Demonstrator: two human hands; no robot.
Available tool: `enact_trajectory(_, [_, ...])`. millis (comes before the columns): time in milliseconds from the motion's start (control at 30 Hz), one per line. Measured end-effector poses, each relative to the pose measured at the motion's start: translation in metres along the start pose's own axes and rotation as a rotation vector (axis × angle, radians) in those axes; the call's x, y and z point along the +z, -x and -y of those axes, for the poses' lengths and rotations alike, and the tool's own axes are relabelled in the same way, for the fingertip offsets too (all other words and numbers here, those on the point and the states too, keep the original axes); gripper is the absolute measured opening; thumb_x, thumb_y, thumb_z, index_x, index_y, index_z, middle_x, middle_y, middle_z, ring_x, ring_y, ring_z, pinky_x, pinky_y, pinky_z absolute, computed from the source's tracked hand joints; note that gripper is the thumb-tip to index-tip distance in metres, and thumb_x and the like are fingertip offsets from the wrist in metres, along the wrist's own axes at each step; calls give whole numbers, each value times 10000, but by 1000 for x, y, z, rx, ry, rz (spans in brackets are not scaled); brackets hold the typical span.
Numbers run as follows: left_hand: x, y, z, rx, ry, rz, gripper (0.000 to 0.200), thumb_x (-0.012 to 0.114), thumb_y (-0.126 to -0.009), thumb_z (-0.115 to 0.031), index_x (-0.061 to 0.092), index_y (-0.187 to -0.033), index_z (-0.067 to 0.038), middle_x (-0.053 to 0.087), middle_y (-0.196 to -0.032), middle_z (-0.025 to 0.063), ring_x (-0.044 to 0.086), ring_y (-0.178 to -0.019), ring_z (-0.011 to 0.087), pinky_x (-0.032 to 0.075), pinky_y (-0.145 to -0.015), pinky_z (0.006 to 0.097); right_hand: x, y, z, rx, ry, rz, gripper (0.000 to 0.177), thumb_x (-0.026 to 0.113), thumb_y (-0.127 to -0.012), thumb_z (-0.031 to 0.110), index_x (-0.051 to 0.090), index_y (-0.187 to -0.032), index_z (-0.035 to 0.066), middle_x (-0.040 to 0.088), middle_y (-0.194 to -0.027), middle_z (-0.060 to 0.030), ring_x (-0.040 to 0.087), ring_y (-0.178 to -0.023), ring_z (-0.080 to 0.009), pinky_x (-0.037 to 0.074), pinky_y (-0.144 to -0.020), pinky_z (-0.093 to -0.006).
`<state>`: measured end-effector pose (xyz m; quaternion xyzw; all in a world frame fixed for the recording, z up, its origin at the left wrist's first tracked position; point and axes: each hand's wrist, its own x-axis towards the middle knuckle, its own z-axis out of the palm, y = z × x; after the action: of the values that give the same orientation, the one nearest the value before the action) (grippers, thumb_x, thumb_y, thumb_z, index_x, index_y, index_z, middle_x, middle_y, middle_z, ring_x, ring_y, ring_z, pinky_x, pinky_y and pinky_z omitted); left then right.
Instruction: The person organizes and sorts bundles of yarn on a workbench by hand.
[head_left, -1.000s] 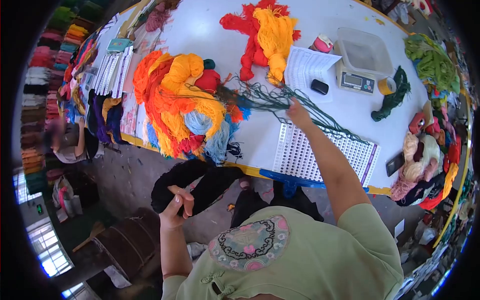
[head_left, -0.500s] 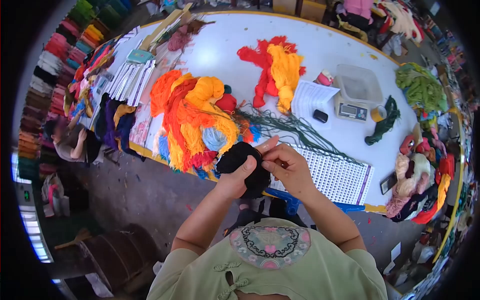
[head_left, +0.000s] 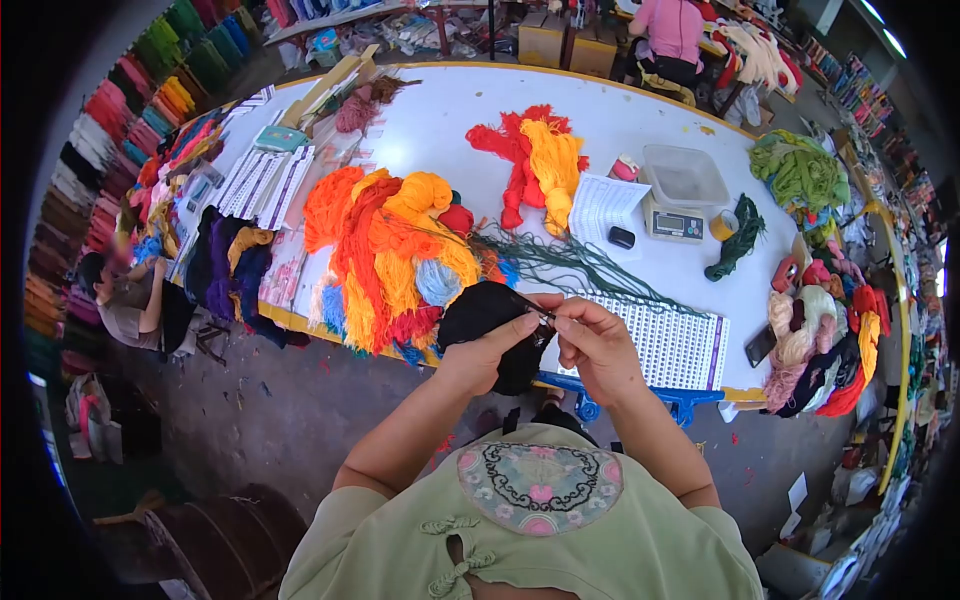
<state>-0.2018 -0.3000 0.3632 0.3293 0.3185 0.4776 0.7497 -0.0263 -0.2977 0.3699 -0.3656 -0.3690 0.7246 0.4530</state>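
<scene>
A soft black bundle, which looks like wound yarn, is held above the near table edge. My left hand is wrapped round its near side, thumb on top. At the bundle's right edge, my right hand pinches with thumb and forefinger close to the left thumb tip. Something small and dark with a slight shine lies between the fingertips, too small to make out. Just beyond the hands are loose dark green strands and a printed sheet with a dotted grid.
Orange, red and yellow yarn hanks are heaped at the left; a red and yellow hank lies farther back. A scale bears a clear plastic tub. Yarn piles line the right side. A blue clamp sits at the front edge.
My hands have come closer together at the bundle's right edge. The right forefinger and thumb now pinch beside the left thumb. The camera view has tilted up, showing more background.
</scene>
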Motion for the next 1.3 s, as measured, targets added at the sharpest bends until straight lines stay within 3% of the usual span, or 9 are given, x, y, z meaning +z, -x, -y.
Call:
enact_trajectory(167, [6, 10, 0, 112, -65, 20, 303, 636, -911, -185, 617, -1133, 20, 640, -1137, 108, 616, -1022, 163, 487, -898, 320, 2, 11, -6, -76, 71, 23, 92, 622, -929, 163, 619, -931, 72, 638, -904, -10, 495, -612, -26, 416, -553, -178])
enact_trajectory(267, [13, 15, -4, 31, 6, -17, 225, 645, -906, -167, 634, -1056, -1, 655, -1076, 94, 628, -970, 155, 493, -875, 305, 9, 17, -2, -64, -87, 6, 87, 590, -946, 150, 592, -964, 66, 650, -959, -37, 501, -598, -31, 420, -541, -177])
enact_trajectory(367, [13, 20, -8, 33, -42, 46, 335, 596, -952, -197, 582, -1218, 6, 645, -1068, 57, 595, -1009, 124, 460, -916, 284, 8, 18, -1, -89, -70, 15, 87, 559, -963, 142, 571, -980, 57, 645, -963, -49, 503, -583, -43, 421, -532, -179])
enact_trajectory(567, [15, 23, -8, 40, 7, 48, 341, 601, -949, -209, 585, -1217, 2, 650, -1046, 58, 601, -1000, 129, 466, -900, 285, 10, 21, 5, -99, -18, 45, 134, 521, -991, 177, 552, -971, 48, 626, -958, -53, 488, -576, -45, 420, -530, -183])
enact_trajectory(667, [24, 25, -16, 69, 54, 27, 174, 632, -920, -157, 641, -1030, -23, 655, -1017, 60, 620, -966, 151, 508, -828, 320, 9, 21, 4, -104, -22, 44, 156, 507, -1001, 207, 535, -983, 54, 595, -911, -36, 484, -574, -48, 417, -526, -186])
enact_trajectory(867, [13, 23, -10, 67, 224, 149, 358, 537, -981, -275, 600, -1189, 9, 628, -1169, 101, 588, -1067, 168, 459, -944, 338, 6, 22, 5, -73, -93, 47, 169, 501, -1007, 237, 512, -997, 69, 554, -856, -11, 477, -568, -47, 407, -515, -183])
enact_trajectory(1067, [17, 24, -6, 141, 122, 168, 416, 481, -997, -343, 603, -1160, 20, 552, -1312, 142, 560, -1150, 221, 451, -989, 406, 14, 26, 13, -124, 291, 80, 118, 571, -968, 167, 561, -994, 53, 565, -805, 14, 472, -569, -23, 394, -502, -170])
enact_trajectory(1200, [16, 27, -10, 108, 71, 167, 428, 491, -994, -328, 583, -1222, 22, 532, -1343, 147, 527, -1203, 226, 418, -1021, 406, 7, 24, -1, -126, 1, 25, 132, 619, -932, 119, 612, -1041, 45, 611, -860, 17, 451, -559, -4, 378, -475, -166])
enact_trajectory(1300, [14, 29, -10, 59, 87, 171, 436, 503, -989, -314, 570, -1256, 23, 517, -1363, 149, 502, -1235, 224, 400, -1038, 396, 16, 27, 4, -131, 238, -3, 135, 611, -935, 101, 615, -1049, 28, 615, -897, 9, 520, -647, -24, 442, -571, -176])
